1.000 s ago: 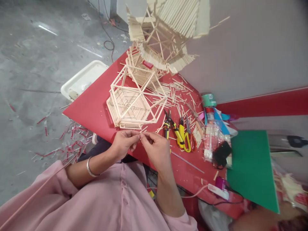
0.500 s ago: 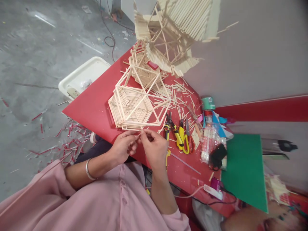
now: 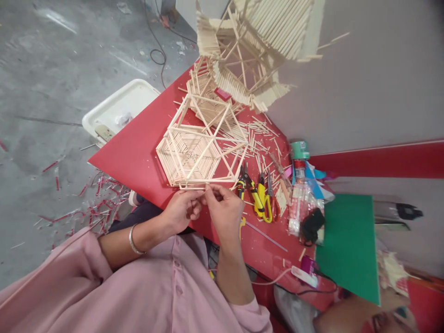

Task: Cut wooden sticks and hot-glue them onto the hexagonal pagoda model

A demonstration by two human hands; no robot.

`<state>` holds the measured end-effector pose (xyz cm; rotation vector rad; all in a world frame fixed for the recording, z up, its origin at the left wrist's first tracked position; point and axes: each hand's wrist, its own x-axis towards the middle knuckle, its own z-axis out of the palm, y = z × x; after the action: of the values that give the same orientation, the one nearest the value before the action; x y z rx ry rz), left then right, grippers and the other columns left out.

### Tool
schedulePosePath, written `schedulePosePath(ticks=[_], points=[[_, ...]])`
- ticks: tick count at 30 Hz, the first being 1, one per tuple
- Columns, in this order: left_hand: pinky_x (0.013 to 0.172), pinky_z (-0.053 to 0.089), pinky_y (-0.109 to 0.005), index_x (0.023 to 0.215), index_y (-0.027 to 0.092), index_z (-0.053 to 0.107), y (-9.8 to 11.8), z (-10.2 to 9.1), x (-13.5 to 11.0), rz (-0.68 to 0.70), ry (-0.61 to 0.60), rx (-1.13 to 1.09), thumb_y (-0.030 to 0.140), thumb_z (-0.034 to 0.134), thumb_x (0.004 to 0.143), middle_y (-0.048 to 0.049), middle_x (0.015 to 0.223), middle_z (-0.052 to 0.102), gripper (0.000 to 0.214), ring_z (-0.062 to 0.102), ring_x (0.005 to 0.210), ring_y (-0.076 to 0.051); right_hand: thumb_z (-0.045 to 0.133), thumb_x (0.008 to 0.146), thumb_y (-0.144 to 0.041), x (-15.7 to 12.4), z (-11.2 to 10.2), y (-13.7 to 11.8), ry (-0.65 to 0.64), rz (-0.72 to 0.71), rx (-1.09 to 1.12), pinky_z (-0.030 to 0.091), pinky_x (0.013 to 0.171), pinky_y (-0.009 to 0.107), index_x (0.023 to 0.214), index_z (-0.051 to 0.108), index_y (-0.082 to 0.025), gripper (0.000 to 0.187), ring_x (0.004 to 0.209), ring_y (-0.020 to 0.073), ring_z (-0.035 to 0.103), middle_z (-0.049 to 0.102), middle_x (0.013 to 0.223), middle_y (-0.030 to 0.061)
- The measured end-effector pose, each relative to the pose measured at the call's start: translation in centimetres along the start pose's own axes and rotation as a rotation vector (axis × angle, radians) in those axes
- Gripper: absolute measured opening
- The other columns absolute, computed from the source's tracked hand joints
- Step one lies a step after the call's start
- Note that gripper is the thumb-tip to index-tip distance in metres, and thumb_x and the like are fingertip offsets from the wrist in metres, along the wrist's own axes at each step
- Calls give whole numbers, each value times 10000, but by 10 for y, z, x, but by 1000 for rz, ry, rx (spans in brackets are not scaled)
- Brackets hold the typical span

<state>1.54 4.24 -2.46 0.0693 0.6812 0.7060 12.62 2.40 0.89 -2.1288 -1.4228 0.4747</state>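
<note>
A lattice of thin wooden sticks (image 3: 208,138) with a spiral-patterned hexagonal base (image 3: 190,156) stands on the red tabletop (image 3: 128,157). Close to its front edge, my left hand (image 3: 182,210) has thumb and forefinger pressed together, the other fingers curled. What lies in that pinch is too small to make out. My right hand (image 3: 225,208) meets it fingertip to fingertip, also pinching; a small pale end, like that of a wooden stick, shows at its fingertips. Pliers (image 3: 255,194) and yellow-handled scissors (image 3: 268,206) lie right of my right hand.
A larger stick structure (image 3: 249,55) rises at the back, with another stick piece (image 3: 208,99) beneath it. Loose sticks (image 3: 258,134) are scattered nearby. Further right are a green board (image 3: 347,245), plastic packets (image 3: 301,203) and part of another person. A white stool (image 3: 121,104) stands left.
Both hands stay at the front edge of the lattice; their fingertips have drawn slightly closer and a little upward. The camera view has shifted slightly.
</note>
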Motion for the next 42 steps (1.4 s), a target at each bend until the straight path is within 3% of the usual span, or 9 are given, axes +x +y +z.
schedulePosePath(ticks=[11,17,24,31,36,42], points=[[337,206,-167,781,136,632,-2,3,1,23,32,-2,299,758,653,40,552,560,242,389,365,-38,588,877,-355,3,-7,-3,-28,-42,-76,516,655,269,824,761,-221,225,677,183,701,756,718,27],[344,229,-164,834,126,652,-2,3,1,36,43,21,285,772,652,33,580,584,270,406,377,-36,621,859,-356,1,-6,-4,15,-14,39,528,645,267,808,753,-200,211,602,168,680,730,646,13],[334,322,-176,768,138,619,1,2,-22,22,101,64,282,814,628,18,631,634,280,449,379,-51,671,840,-352,-20,-21,-1,38,-27,154,501,575,248,836,768,-195,185,559,132,615,725,682,7],[316,281,-155,703,147,592,-6,10,-28,-79,-96,178,498,843,667,57,433,491,433,395,320,-49,647,885,-313,-42,-42,-2,-35,-119,237,446,525,219,818,753,-214,160,527,98,549,678,652,-17],[289,271,-154,724,126,622,-18,26,-21,-130,-196,291,510,862,639,15,540,576,461,418,355,-47,617,907,-303,-46,-61,17,2,-187,199,477,573,218,858,758,-226,168,575,104,587,680,680,-9],[299,269,-138,681,123,601,-32,44,-18,-123,-212,340,471,881,631,35,548,562,449,376,350,-20,587,924,-296,-56,-77,37,36,-231,161,503,636,224,917,767,-228,193,633,112,621,715,745,7]])
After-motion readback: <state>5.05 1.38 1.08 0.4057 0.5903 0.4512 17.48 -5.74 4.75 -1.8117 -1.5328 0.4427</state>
